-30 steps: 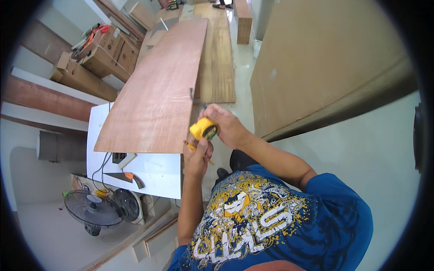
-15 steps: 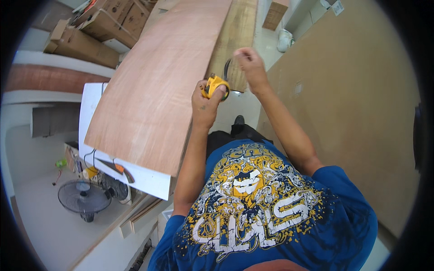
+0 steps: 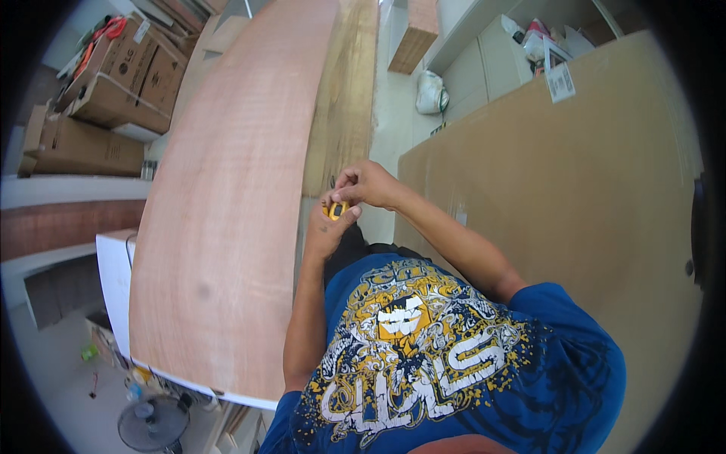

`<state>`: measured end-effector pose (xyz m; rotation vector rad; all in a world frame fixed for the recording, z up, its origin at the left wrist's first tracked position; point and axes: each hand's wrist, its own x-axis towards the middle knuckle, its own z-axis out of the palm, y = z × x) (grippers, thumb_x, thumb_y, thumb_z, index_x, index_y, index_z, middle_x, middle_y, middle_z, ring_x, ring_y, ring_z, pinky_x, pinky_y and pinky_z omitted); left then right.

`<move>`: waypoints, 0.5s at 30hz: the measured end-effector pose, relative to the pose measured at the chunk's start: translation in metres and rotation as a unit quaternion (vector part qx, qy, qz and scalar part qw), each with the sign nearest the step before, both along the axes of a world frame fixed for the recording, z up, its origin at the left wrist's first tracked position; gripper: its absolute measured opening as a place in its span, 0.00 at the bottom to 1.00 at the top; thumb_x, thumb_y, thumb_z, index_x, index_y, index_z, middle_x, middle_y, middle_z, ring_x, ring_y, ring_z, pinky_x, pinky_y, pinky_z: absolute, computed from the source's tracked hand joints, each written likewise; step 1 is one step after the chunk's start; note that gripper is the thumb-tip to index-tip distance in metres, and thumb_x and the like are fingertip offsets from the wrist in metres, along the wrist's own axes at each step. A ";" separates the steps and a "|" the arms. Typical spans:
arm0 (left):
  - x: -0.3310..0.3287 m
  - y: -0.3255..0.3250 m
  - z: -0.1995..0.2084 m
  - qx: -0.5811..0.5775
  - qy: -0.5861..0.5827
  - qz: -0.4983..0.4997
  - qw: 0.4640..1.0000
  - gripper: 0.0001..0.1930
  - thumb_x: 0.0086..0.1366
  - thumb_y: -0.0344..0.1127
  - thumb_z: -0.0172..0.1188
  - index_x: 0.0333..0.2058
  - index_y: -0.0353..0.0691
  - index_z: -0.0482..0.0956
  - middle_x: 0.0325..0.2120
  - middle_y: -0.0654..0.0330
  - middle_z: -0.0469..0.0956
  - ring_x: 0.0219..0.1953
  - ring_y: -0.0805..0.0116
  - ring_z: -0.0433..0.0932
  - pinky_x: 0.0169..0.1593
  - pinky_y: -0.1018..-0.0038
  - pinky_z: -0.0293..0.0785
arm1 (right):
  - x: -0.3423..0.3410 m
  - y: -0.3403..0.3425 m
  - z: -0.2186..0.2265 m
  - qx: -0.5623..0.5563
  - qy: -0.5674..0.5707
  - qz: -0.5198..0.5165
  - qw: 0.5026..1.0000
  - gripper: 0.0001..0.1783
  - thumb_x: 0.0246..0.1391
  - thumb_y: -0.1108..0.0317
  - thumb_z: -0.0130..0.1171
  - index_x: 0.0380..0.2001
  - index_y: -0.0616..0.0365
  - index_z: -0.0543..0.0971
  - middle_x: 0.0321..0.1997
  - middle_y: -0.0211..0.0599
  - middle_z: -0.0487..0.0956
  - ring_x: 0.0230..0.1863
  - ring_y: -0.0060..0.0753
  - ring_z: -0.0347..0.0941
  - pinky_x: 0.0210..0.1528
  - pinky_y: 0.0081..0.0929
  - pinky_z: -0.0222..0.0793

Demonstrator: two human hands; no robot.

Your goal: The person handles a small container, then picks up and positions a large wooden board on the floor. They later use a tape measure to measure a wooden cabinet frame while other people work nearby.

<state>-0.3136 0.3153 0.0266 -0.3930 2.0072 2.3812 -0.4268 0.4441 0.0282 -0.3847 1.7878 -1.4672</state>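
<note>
I see the right hand (image 3: 370, 186) close beside the left hand (image 3: 325, 233); half a second ago they were well apart. The left hand's fingers curl around a small, rounded, yellow-and-black plastic tape measure (image 3: 339, 211), hiding part of it, near the long, smooth, pinkish-brown wooden sheet (image 3: 219, 197). The right hand's fingers bend by its top; I can't tell if they pinch anything.
</note>
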 end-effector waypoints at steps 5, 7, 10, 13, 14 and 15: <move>-0.079 -0.028 -0.012 -0.027 -0.174 -0.218 0.960 0.20 0.68 0.51 0.58 0.45 0.38 0.76 0.28 0.66 0.74 0.27 0.79 0.73 0.28 0.80 0.70 | -0.105 0.024 0.042 0.099 0.041 -0.019 0.994 0.10 0.53 0.65 0.68 0.34 0.61 0.82 0.28 0.30 0.80 0.28 0.20 0.76 0.31 0.20 0.77; -0.100 -0.041 -0.010 -0.009 -0.204 -0.243 0.948 0.21 0.68 0.51 0.56 0.45 0.37 0.77 0.26 0.65 0.76 0.28 0.77 0.74 0.30 0.79 0.70 | -0.159 0.040 0.060 0.046 0.068 -0.071 0.994 0.11 0.56 0.62 0.66 0.35 0.59 0.82 0.28 0.29 0.80 0.28 0.19 0.76 0.33 0.19 0.76; -0.104 -0.074 -0.039 0.029 -0.211 -0.287 0.934 0.20 0.67 0.46 0.55 0.48 0.36 0.76 0.27 0.63 0.78 0.29 0.76 0.75 0.30 0.78 0.71 | -0.236 0.063 0.103 0.048 0.134 -0.140 0.980 0.10 0.56 0.63 0.66 0.36 0.59 0.83 0.30 0.28 0.80 0.29 0.18 0.74 0.34 0.19 0.75; -0.118 -0.104 -0.041 0.059 -0.238 -0.322 0.914 0.20 0.67 0.44 0.55 0.51 0.37 0.75 0.29 0.64 0.78 0.29 0.77 0.75 0.26 0.79 0.70 | -0.320 0.089 0.124 -0.007 0.145 -0.193 0.970 0.10 0.57 0.64 0.66 0.37 0.59 0.83 0.31 0.27 0.80 0.31 0.17 0.75 0.36 0.18 0.74; -0.123 -0.110 -0.037 0.067 -0.253 -0.329 0.907 0.20 0.68 0.44 0.55 0.52 0.37 0.74 0.30 0.64 0.78 0.29 0.77 0.75 0.24 0.79 0.70 | -0.348 0.099 0.125 -0.021 0.142 -0.199 0.969 0.10 0.58 0.63 0.65 0.37 0.59 0.83 0.32 0.26 0.80 0.32 0.17 0.75 0.37 0.18 0.74; -0.135 -0.112 -0.026 0.066 -0.271 -0.333 0.901 0.20 0.67 0.43 0.55 0.52 0.36 0.74 0.31 0.63 0.79 0.29 0.77 0.75 0.26 0.79 0.70 | -0.374 0.108 0.125 -0.034 0.138 -0.203 0.969 0.10 0.60 0.63 0.64 0.38 0.59 0.83 0.34 0.26 0.81 0.34 0.17 0.76 0.37 0.19 0.74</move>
